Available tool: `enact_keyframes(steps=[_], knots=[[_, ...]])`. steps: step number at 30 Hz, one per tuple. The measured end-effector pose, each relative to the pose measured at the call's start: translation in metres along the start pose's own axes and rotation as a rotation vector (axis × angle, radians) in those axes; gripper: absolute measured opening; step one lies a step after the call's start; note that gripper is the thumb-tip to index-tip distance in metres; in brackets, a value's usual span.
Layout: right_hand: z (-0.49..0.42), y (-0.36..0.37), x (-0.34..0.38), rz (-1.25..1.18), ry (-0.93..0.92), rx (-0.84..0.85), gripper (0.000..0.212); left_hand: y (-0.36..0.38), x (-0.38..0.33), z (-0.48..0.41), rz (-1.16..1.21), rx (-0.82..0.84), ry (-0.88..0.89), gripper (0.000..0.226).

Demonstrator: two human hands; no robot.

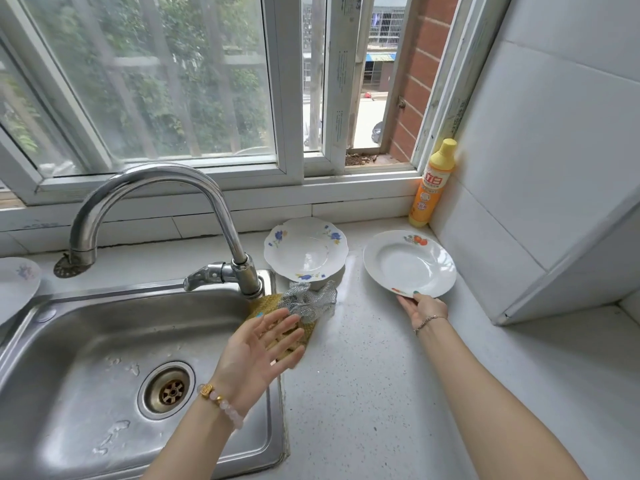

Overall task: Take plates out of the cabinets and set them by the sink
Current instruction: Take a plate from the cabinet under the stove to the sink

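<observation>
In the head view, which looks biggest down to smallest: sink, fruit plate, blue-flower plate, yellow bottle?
1. sink
2. fruit plate and blue-flower plate: nearly alike, too close to rank
3. yellow bottle

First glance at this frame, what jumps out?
The right hand pinches the near rim of a white round plate with fruit prints, at the white counter right of the steel sink. Behind the sink's corner sits a scalloped white plate with blue flowers; the open left hand hovers over the sink edge, near the curved chrome faucet.
</observation>
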State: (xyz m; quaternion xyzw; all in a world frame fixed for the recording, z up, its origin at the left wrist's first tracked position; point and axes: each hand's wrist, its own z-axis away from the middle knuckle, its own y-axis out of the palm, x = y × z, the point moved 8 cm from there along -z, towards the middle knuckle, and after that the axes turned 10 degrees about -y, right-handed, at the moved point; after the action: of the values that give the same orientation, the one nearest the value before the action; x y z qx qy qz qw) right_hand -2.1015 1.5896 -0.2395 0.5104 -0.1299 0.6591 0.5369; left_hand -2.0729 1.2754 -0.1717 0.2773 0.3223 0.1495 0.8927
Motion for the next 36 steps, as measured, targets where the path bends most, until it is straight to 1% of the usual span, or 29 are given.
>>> enact_keyframes(steps=[4,9,19,21,24,25,28,29,34,36], knots=[[-0.011,0.023,-0.006,-0.002,0.039,0.029,0.038,0.003,-0.013,-0.006,0.016,0.001,0.026,0.038],[-0.029,0.044,-0.013,0.004,0.061,0.052,0.044,0.001,-0.026,-0.017,0.047,-0.005,0.044,0.037],[-0.053,0.054,-0.029,0.010,0.113,0.070,0.042,0.000,-0.028,-0.044,0.065,-0.012,-0.002,0.036],[-0.055,0.056,-0.030,0.004,0.118,0.079,0.040,-0.001,-0.027,-0.046,0.065,-0.008,-0.008,0.036],[-0.055,0.059,-0.031,-0.008,0.134,0.082,0.028,-0.002,-0.027,-0.047,0.067,-0.003,-0.016,0.036],[-0.054,0.060,-0.030,-0.008,0.139,0.084,0.027,-0.003,-0.027,-0.047,0.068,-0.004,-0.016,0.036],[-0.054,0.062,-0.029,-0.009,0.150,0.071,0.036,-0.004,-0.029,-0.047,0.072,-0.003,-0.007,0.036],[-0.054,0.062,-0.029,-0.009,0.158,0.068,0.036,-0.004,-0.030,-0.046,0.069,-0.002,-0.003,0.036],[-0.057,0.058,-0.029,0.001,0.159,0.023,0.012,-0.007,-0.032,-0.041,0.066,-0.002,0.022,0.037],[-0.059,0.054,-0.027,0.011,0.144,0.001,0.009,-0.008,-0.033,-0.039,0.075,0.000,0.027,0.037]])
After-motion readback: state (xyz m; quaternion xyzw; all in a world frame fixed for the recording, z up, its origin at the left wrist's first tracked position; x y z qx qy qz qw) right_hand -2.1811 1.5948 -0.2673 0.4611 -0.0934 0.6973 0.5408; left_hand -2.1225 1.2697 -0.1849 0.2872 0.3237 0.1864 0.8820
